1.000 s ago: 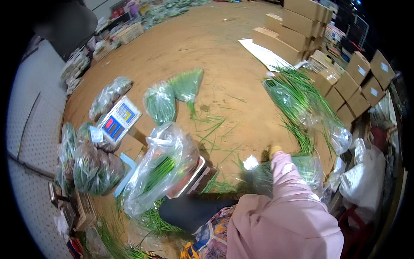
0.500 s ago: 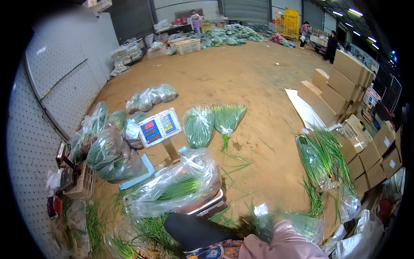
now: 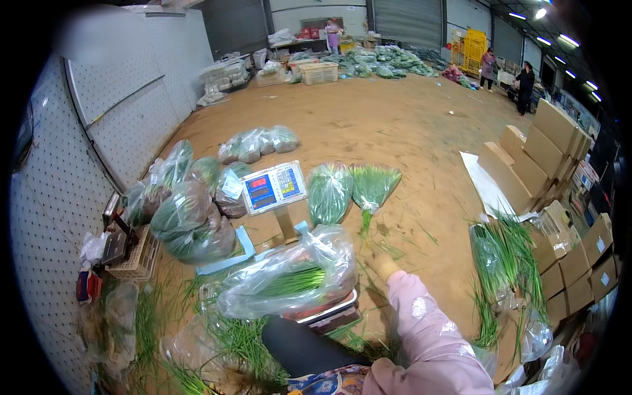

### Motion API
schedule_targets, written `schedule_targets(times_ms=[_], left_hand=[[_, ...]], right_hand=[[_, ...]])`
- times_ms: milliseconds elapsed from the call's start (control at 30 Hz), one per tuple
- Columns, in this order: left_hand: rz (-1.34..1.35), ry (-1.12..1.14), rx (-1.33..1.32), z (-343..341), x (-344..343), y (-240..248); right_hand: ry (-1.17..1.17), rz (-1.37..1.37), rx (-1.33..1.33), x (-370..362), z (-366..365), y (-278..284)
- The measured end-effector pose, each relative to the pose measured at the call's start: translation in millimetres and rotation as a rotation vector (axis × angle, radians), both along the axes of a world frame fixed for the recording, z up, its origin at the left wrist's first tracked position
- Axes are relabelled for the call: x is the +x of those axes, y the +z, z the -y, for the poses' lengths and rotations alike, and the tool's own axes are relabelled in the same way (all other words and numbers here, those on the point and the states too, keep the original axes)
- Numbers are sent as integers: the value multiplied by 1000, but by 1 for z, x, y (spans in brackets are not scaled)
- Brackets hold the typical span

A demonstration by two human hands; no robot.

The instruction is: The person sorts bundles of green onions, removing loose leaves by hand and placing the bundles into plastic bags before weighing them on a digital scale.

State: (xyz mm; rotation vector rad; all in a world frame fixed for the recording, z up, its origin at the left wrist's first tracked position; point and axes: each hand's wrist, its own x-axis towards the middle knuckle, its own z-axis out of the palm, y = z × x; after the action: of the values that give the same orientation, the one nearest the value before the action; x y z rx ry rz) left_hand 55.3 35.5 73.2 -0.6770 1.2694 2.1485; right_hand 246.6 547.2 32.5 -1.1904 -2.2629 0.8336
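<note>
My right hand (image 3: 383, 264), at the end of a pink sleeve, reaches over the floor right of the scale. Its fingers are too blurred to read. Loose green stalks (image 3: 393, 250) lie beside it. Just beyond is a bagged fan of chives (image 3: 376, 181), its green stalk ends toward me, next to another full bag of greens (image 3: 329, 194). Left of the hand, an open clear plastic bag (image 3: 240, 293) with chives (image 3: 296, 280) in it rests on the scale, below the scale's display (image 3: 274, 188). My left hand is out of view.
Several full bags (image 3: 191, 224) crowd the left beside a crate (image 3: 141, 253) near the white wall. More bags (image 3: 257, 145) lie beyond the display. To the right are a pile of loose chives (image 3: 510, 263) and cardboard boxes (image 3: 526, 158). People stand far back.
My right hand has come forward from low beside my lap, where it was at a bag of greens, to the floor right of the scale. The whole view has shifted slightly.
</note>
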Motion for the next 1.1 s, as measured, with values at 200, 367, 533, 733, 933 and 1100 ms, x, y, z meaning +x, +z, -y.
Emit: schedule_targets(times_ms=[200,367,533,733,933,1100], left_hand=[[-9,28,-9,14,0,2],[-10,34,-2,20,-1,1],[-2,40,-4,29,-2,0],[-1,30,-3,31,-1,-1],[-12,45,-6,43,-1,1],[5,6,27,35,6,-7]], right_hand=[[-21,187,-141,-31,-18,47],[-75,211,-277,6,-8,21],[-218,408,-642,123,54,-66],[-145,861,-744,265,131,-197],[-11,936,-669,253,108,-254],[-156,581,-494,192,51,-242]])
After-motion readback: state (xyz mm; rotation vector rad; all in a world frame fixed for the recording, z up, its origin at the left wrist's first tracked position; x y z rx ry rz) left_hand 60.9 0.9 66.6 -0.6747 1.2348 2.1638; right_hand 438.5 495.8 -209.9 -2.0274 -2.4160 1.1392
